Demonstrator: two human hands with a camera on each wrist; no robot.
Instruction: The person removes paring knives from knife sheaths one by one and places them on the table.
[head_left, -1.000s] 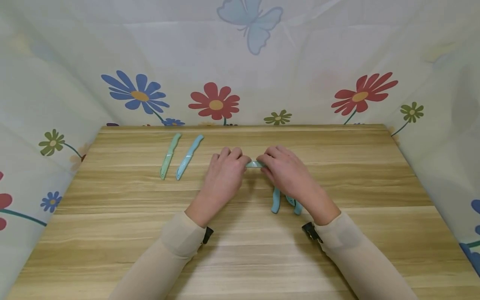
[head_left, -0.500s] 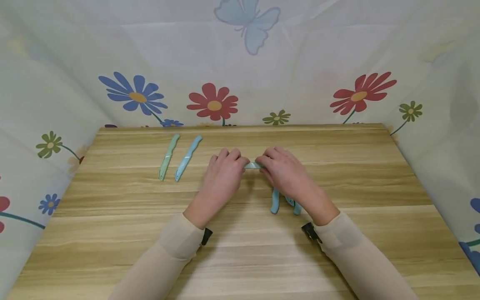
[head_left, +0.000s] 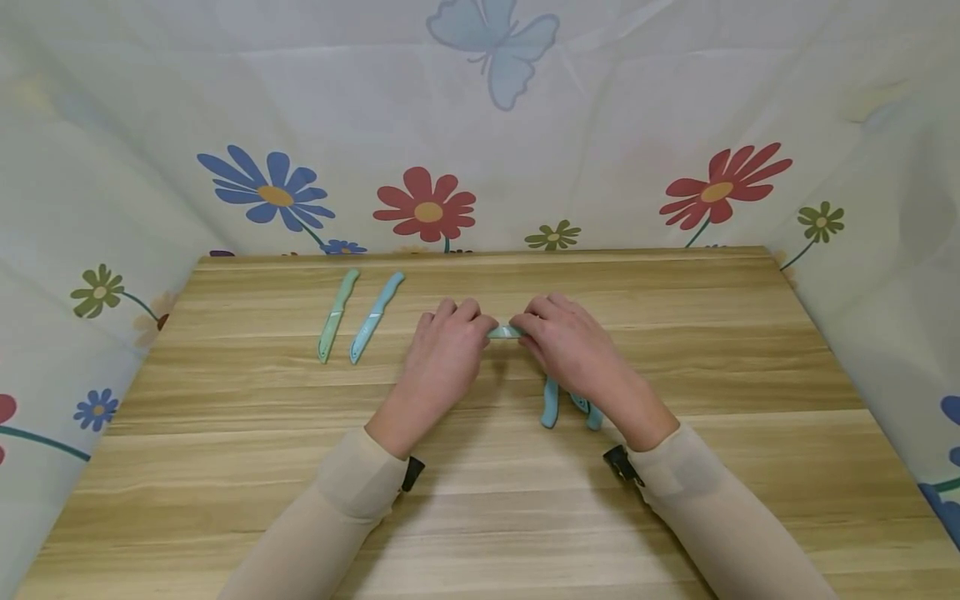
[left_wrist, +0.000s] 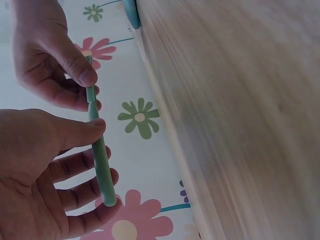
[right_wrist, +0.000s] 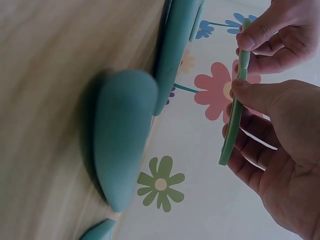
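My left hand [head_left: 448, 348] and right hand [head_left: 573, 346] hold one light-green sheathed knife [head_left: 506, 332] crosswise between them, raised over the table. In the left wrist view, the left thumb and fingers pinch the smooth handle [left_wrist: 102, 172]. The right thumb and fingers grip the other end, the sheath [right_wrist: 232, 127], in the right wrist view. Both hands cover most of the knife in the head view, where only a short middle piece shows. Below the right hand lie blue knives [head_left: 551, 406], partly hidden by it.
A green knife [head_left: 339, 315] and a blue knife [head_left: 377, 317] lie side by side, slanted, at the back left of the wooden table [head_left: 480, 517]. Behind the table's far edge hangs a flower-printed cloth [head_left: 600, 150]. Blue knife ends [right_wrist: 125, 140] loom close in the right wrist view.
Both hands keep their grip on the green knife and stay almost in place. The whole head view has shifted very slightly; the knives on the table lie as before.
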